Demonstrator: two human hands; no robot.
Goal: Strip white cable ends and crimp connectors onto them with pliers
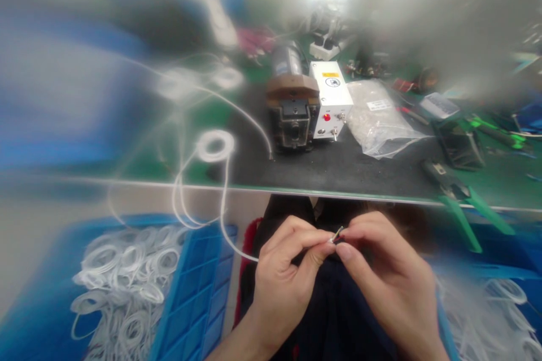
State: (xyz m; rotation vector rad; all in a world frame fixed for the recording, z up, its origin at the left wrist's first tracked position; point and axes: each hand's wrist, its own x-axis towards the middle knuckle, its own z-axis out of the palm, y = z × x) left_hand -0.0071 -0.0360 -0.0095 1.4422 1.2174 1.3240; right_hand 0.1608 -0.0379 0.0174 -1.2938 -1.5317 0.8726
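My left hand [288,271] pinches the end of a white cable [226,220] between thumb and forefinger, above my lap. From that hand the cable runs left and up to a coil [215,145] at the table's front edge. Thin coloured wires [337,233], one of them yellowish, stick out of the cable's end. My right hand [385,271] has its thumb and forefinger closed at these wires, its fingertips almost meeting those of the left. Exactly which wires sit between the right fingertips is too small to make out.
A bench machine [294,107] with a white switch box [332,98] stands on a black mat [339,172]. Right of it lie a plastic bag [381,118] and green-handled pliers [459,203] overhanging the edge. Blue crates [192,287] of coiled cables [131,271] flank me.
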